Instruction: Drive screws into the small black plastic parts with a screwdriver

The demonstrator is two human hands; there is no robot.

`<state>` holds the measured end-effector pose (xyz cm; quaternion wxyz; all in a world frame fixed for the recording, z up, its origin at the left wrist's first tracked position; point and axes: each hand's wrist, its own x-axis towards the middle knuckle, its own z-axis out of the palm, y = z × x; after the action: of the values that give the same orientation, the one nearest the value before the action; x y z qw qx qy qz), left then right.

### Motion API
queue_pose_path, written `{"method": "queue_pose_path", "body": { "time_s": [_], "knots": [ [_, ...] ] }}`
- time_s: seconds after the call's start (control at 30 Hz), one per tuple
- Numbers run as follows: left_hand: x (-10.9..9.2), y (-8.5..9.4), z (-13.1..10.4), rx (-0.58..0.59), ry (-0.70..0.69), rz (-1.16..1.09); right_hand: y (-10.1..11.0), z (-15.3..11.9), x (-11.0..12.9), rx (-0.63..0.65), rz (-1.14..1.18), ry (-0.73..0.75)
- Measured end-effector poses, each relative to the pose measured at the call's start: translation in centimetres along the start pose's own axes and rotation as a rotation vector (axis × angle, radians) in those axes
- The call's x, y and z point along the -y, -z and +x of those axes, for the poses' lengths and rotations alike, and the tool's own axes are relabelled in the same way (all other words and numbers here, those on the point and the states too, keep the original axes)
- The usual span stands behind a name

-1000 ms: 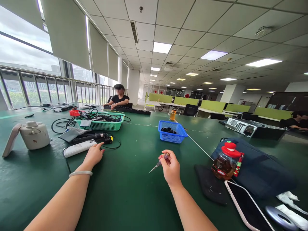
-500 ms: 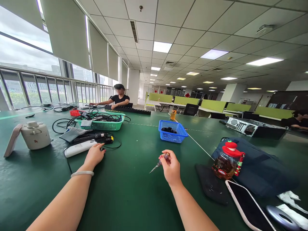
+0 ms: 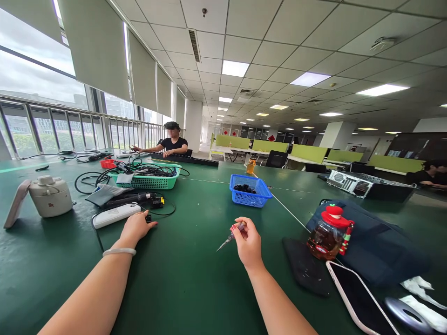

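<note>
My right hand [image 3: 248, 243] pinches the clear handle of a slim screwdriver [image 3: 228, 240] above the green table, its tip pointing down and left. On the left, my left hand [image 3: 138, 228], with a pale bangle at the wrist, rests by the near end of a white, strip-like device [image 3: 117, 215]. Its thumb stretches out to the right, apart from the fingers. A small black piece [image 3: 148, 217] shows just beyond the fingertips; whether they touch it I cannot tell. The other fingers are partly hidden behind the hand.
Ahead stands a blue basket [image 3: 251, 199] of small black parts. A green basket [image 3: 153, 182] of cables lies beyond my left hand, near a white pot [image 3: 50, 197]. Right: a red-lidded jar [image 3: 326, 237], a phone [image 3: 363, 298], a computer case [image 3: 370, 184]. Across sits a person [image 3: 173, 142].
My left thumb has spread outward to the right, away from the small black piece. My right hand and the screwdriver stay nearly still. The person across has raised a hand slightly.
</note>
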<state>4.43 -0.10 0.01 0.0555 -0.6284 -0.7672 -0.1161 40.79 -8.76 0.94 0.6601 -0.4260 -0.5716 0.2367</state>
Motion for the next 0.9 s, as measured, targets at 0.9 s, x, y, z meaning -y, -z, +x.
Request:
{"method": "queue_pose_path", "body": {
  "time_s": [0.9],
  "knots": [
    [-0.40, 0.67, -0.98, -0.030, 0.068, 0.042, 0.03, -0.07, -0.08, 0.001, -0.002, -0.010]
  ]
}}
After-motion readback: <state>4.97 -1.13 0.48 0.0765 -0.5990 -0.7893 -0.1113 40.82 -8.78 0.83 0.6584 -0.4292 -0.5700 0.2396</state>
